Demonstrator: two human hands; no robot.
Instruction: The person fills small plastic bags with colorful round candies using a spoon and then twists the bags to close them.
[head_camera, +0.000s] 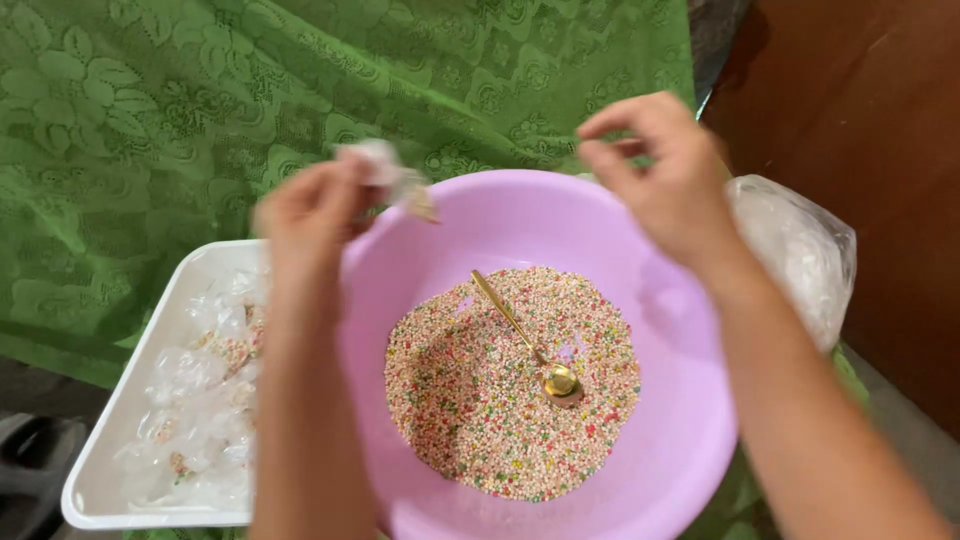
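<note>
Packet, small and clear, pinched in left hand grip above pink bowl; right hand fingers narrow, empty.

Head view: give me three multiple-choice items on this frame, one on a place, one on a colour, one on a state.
1. Where does the gold spoon lie?
A. in the white tray
B. in the pink basin on the coloured beads
C. on the green cloth

2. What colour is the cloth behind the basin?
A. green
B. blue
C. red

3. What is the left hand doing?
A. lying flat and empty
B. gripping the spoon
C. pinching a small clear packet

Answers: 1 B, the spoon rests on the beads inside the basin. 2 A, the patterned cloth is green. 3 C, the packet sits between the fingertips above the basin rim; the right hand is beside it, apart from the packet.
</note>
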